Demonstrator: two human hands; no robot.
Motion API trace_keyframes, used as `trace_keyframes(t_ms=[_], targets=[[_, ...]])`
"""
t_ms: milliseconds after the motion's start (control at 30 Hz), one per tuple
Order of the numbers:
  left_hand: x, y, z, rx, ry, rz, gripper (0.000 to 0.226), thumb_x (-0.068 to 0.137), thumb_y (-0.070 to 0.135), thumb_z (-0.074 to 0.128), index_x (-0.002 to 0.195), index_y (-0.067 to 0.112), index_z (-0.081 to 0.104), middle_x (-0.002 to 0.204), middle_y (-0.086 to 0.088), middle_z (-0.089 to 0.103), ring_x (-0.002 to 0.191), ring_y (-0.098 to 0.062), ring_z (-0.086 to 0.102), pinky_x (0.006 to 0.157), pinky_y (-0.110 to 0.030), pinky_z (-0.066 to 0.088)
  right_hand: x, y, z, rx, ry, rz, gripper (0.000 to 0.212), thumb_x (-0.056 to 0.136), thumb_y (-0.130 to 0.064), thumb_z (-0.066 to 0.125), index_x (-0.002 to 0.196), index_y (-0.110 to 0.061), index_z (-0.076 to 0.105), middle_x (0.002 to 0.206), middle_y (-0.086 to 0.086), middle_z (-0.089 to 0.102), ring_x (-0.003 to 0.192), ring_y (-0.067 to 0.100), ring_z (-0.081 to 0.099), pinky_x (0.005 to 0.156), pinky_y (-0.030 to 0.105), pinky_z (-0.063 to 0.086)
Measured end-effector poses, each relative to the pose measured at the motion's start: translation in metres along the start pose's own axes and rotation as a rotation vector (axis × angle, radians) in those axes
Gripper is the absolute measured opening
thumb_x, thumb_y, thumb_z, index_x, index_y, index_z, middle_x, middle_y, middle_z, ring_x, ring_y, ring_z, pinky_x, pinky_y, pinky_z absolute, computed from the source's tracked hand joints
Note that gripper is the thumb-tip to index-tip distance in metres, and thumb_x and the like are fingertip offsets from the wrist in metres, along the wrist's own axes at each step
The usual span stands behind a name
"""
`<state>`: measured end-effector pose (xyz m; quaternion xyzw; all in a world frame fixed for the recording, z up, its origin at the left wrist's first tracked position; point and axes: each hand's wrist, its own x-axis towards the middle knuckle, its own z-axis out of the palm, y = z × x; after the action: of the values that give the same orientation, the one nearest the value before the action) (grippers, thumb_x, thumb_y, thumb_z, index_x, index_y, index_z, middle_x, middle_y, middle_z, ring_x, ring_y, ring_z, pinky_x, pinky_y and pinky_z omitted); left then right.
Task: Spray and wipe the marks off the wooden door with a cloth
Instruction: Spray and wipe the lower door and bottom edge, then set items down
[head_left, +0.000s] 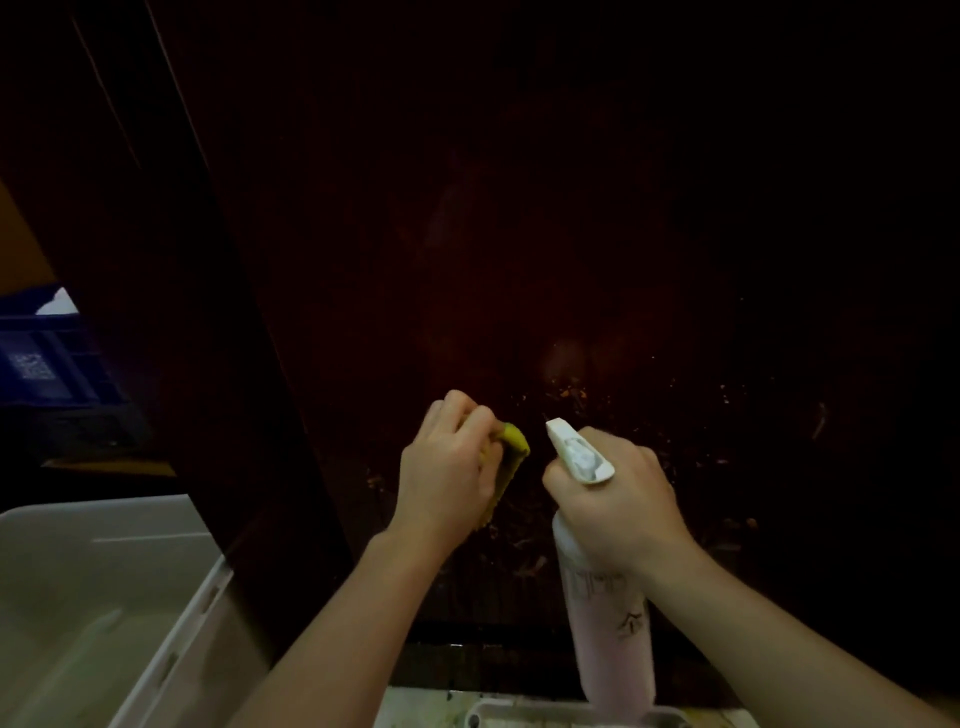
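Lower left: large white plastic bin (104, 587), open top, interior dim. Far left, behind it: dark blue crate (47, 358) with a pale square label on its side; a white scrap shows at its top edge. Bottom centre: stained white tray (519, 714), rim only.

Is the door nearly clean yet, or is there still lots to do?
Not nearly. The left hand grips the yellow cloth against the wooden door, and the right hand holds the spray bottle with its nozzle aimed at the door. Pale marks still speckle the wood around both hands. No patch looks clearly wiped clean, though the picture is dark.
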<state>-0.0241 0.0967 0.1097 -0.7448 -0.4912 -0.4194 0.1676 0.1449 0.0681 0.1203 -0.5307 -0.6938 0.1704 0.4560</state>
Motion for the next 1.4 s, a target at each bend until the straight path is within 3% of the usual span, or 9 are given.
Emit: trace_keyframes(t_ms=[233, 433, 633, 767, 900, 1067, 1200, 1300, 1400], targets=[[0.029, 0.013, -0.006, -0.231, 0.322, -0.218, 0.008, 0.087, 0.013, 0.060, 0.095, 0.010, 0.057, 0.096, 0.004, 0.043, 0.081, 0.007, 0.046, 0.067, -0.005, 0.040, 0.002, -0.001, -0.010, 0.184, -0.077, -0.013, 0.013, 0.079, -0.022, 0.064, 0.072, -0.025, 0.054, 0.064, -0.005, 0.057, 0.059, 0.006, 0.055, 0.050, 0.014, 0.042], [0.032, 0.021, 0.002, -0.165, 0.315, -0.279, 0.010, 0.086, 0.011, 0.065, 0.089, 0.010, 0.056, 0.097, 0.003, 0.041, 0.082, -0.012, 0.050, 0.059, -0.011, 0.036, 0.002, 0.006, -0.017, 0.073, 0.023, -0.065, 0.031, 0.078, -0.020, 0.061, 0.056, -0.027, 0.040, 0.050, -0.010, 0.045, 0.045, 0.007, 0.044, 0.048, 0.021, 0.034], [0.023, 0.023, 0.006, -0.036, 0.205, -0.132, 0.008, 0.085, 0.014, 0.065, 0.085, 0.010, 0.058, 0.095, -0.003, 0.047, 0.082, -0.014, 0.047, 0.053, -0.016, 0.036, -0.001, 0.005, -0.026, 0.225, -0.103, -0.031, 0.019, 0.072, -0.031, 0.058, 0.059, -0.028, 0.045, 0.056, -0.015, 0.051, 0.050, 0.002, 0.046, 0.048, 0.017, 0.039], [0.023, 0.028, 0.007, 0.050, 0.153, -0.078, 0.010, 0.082, 0.007, 0.069, 0.084, 0.009, 0.059, 0.093, -0.004, 0.050, 0.081, -0.012, 0.046, 0.050, -0.016, 0.034, -0.004, 0.006, -0.030, 0.248, -0.086, -0.059, 0.023, 0.079, -0.019, 0.063, 0.062, -0.022, 0.047, 0.055, -0.015, 0.050, 0.050, 0.003, 0.045, 0.047, 0.016, 0.038], [0.042, 0.035, -0.001, -0.037, 0.281, -0.105, 0.008, 0.086, 0.012, 0.062, 0.091, 0.005, 0.060, 0.095, -0.007, 0.050, 0.076, -0.011, 0.049, 0.054, -0.011, 0.036, -0.004, 0.010, -0.034, 0.157, 0.013, -0.064, 0.038, 0.079, -0.012, 0.062, 0.053, -0.026, 0.037, 0.046, -0.015, 0.044, 0.042, 0.004, 0.040, 0.041, 0.016, 0.032], [0.068, 0.052, 0.001, -0.067, 0.398, -0.113, 0.010, 0.087, 0.014, 0.058, 0.092, 0.005, 0.061, 0.096, -0.009, 0.052, 0.081, -0.016, 0.051, 0.054, -0.015, 0.040, -0.003, 0.017, -0.041, 0.235, -0.032, -0.011, 0.027, 0.080, -0.015, 0.065, 0.061, -0.017, 0.046, 0.052, -0.013, 0.045, 0.047, 0.002, 0.041, 0.046, 0.015, 0.037], [0.050, 0.062, 0.026, 0.050, 0.296, 0.082, 0.013, 0.087, 0.014, 0.055, 0.084, 0.011, 0.067, 0.091, -0.007, 0.056, 0.077, -0.021, 0.049, 0.047, -0.025, 0.039, 0.000, 0.023, -0.046, 0.294, -0.035, 0.039, 0.017, 0.082, -0.014, 0.065, 0.071, -0.009, 0.053, 0.057, -0.009, 0.048, 0.052, 0.004, 0.044, 0.049, 0.019, 0.037], [0.016, 0.065, 0.052, 0.131, 0.081, 0.315, 0.015, 0.086, 0.019, 0.054, 0.079, 0.013, 0.066, 0.083, -0.006, 0.058, 0.068, -0.022, 0.048, 0.045, -0.033, 0.042, 0.000, 0.029, -0.053, 0.299, -0.039, 0.070, 0.013, 0.083, -0.014, 0.064, 0.074, -0.010, 0.056, 0.063, 0.000, 0.054, 0.055, 0.009, 0.050, 0.051, 0.020, 0.041], [0.006, 0.063, 0.057, 0.135, -0.010, 0.360, 0.018, 0.088, 0.022, 0.052, 0.078, 0.013, 0.065, 0.081, -0.005, 0.059, 0.065, -0.020, 0.048, 0.046, -0.033, 0.043, -0.002, 0.035, -0.059, 0.242, -0.067, 0.065, 0.014, 0.083, -0.014, 0.065, 0.072, -0.015, 0.056, 0.065, -0.006, 0.058, 0.056, 0.006, 0.052, 0.051, 0.017, 0.043]])
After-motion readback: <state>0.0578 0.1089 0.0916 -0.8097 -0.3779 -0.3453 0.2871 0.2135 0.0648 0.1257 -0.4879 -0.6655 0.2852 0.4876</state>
